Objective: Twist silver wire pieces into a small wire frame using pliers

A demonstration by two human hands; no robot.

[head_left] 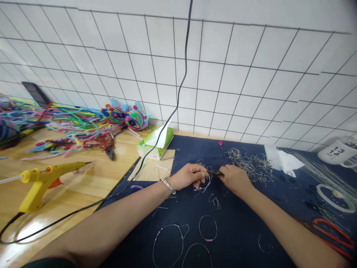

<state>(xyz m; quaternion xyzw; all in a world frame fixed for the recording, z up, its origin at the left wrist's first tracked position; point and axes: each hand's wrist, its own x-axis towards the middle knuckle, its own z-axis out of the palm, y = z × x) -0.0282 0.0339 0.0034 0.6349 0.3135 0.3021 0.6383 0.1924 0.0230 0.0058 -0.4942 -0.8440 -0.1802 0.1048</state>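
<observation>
My left hand [189,175] pinches a small loop of silvery wire with pink beads [205,187]. My right hand [236,178] is wrapped around dark-handled pliers [215,172], whose jaws point left and meet the wire at my left fingertips. The exact grip of the jaws is too small to make out. Nearer to me on the dark blue mat [234,238] lie a beaded wire ring [208,240], a larger beaded ring with a side loop [179,226] and a plain wire ring cut off by the lower edge. A bent wire scrap [215,203] rests just below my hands.
A wire tangle [251,165] lies beyond my right hand. Orange-handled scissors [331,225], straight wires [326,169] and a white mug [334,152] are at right. A tissue box [167,140], yellow glue gun [39,182] and pipe cleaners [75,123] are at left. A black cable [186,56] hangs in front.
</observation>
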